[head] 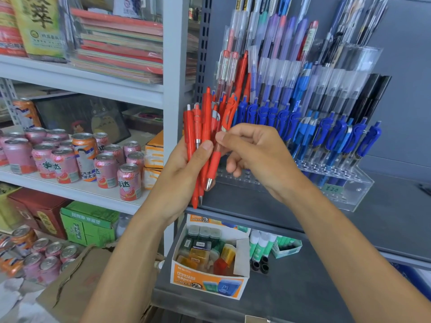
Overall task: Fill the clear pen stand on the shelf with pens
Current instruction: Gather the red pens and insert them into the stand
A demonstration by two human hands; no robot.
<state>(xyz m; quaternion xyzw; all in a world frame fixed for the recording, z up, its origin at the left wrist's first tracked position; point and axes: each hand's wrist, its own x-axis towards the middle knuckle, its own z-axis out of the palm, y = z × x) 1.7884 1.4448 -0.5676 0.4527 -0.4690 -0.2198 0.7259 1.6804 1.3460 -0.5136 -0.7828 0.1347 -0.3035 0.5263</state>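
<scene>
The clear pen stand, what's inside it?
The clear pen stand holds rows of blue pens, red pens at its left end and black ones at the right. The hands cover its lower left holes, so I cannot tell what is there.

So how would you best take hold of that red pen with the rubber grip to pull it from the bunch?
Probably pinch the red pen on its upper barrel, coming from the right, as the right hand does. It lies on the bunch's outer right edge; the left hand covers the other side.
</scene>
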